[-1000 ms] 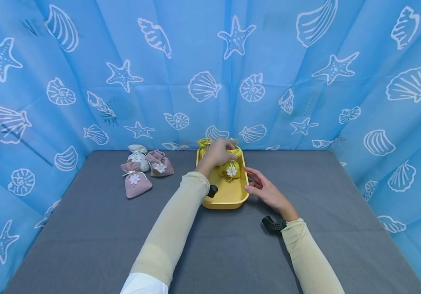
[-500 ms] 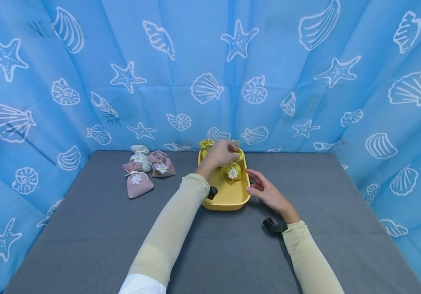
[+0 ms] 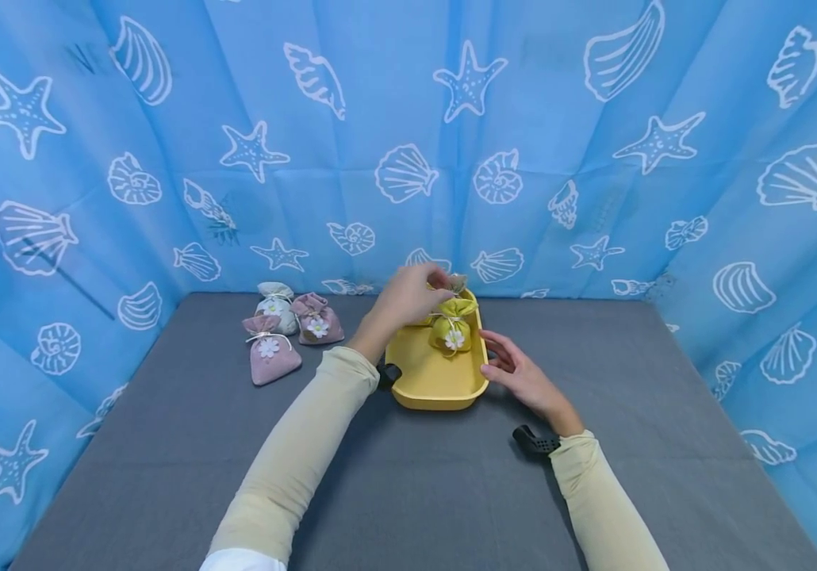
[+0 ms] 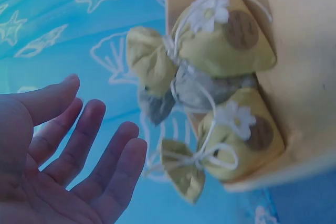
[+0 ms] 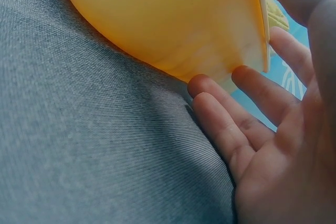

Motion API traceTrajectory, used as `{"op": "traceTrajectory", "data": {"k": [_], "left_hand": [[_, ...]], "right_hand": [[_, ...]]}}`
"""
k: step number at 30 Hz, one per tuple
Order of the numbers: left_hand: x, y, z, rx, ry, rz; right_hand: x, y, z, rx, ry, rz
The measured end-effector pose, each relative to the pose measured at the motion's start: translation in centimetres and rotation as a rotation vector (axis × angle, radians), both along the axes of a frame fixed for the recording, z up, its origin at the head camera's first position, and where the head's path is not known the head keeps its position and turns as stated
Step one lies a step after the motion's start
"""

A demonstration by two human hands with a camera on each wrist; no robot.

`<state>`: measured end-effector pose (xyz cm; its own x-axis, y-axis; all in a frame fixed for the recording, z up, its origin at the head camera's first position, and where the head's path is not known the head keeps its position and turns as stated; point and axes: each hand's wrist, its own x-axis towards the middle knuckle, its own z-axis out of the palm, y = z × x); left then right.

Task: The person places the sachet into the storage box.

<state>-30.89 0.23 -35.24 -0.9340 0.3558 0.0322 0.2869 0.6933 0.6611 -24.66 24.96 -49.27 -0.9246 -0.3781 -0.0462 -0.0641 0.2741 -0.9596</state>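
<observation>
My left hand hovers over the far left part of a yellow tray. In the left wrist view its fingers are spread and relaxed, apart from the pouches. A yellow drawstring pouch with a white flower sits in the tray. The left wrist view shows two yellow pouches, an upper pouch and a lower pouch, with a grey-green pouch between them. On the tray's right side, my right hand rests with thumb and fingertips against the rim and outer wall, fingers loosely extended.
Left of the tray lie two pink pouches, the front pouch and the rear pouch, beside a pale grey-green pouch. A grey cloth covers the table. A blue shell-print curtain stands behind and at both sides.
My left hand has let go of the yellow pouch's top and drawn back to the left. The pouch stays in the tray. My right hand keeps its place at the tray's side.
</observation>
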Motion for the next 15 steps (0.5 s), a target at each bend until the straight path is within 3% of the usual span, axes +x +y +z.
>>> {"op": "traceTrajectory", "data": {"k": [4,9,15], "left_hand": [[0.4,-1.6,0.1,0.016,0.043,0.033],[0.8,-3.5,-0.6,0.069,0.068,0.098],[1.5,-5.8,-1.6,0.212,0.144,0.157]], "right_hand": [[0.0,0.1,0.0,-0.011,0.006,-0.002],[0.1,0.0,-0.1,-0.032,0.015,0.002],[0.0,-0.1,-0.1,-0.023,0.018,-0.005]]}}
